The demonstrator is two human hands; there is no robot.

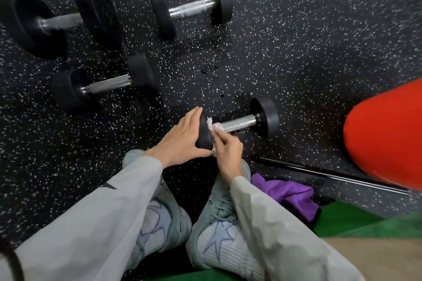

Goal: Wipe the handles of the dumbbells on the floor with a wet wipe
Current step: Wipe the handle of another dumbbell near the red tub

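Observation:
The nearest dumbbell [242,123] lies on the speckled floor right in front of my feet, with a silver knurled handle and black round ends. My left hand [180,138] cups its near black end [204,134], thumb below and fingers over the top. My right hand [226,153] pinches a white wet wipe [215,126], which is wrapped round the handle's near end. Three more dumbbells lie farther off: a small one [191,8] at top centre, a big one [59,21] at top left, and a medium one [106,84] at the left.
A purple cloth [290,194] lies by my right foot. Behind it a thin black bar [331,174] rests on the floor. A red padded roll [388,134] fills the right edge. Green matting [356,223] is at the lower right. Dark wet drops [206,69] dot the floor.

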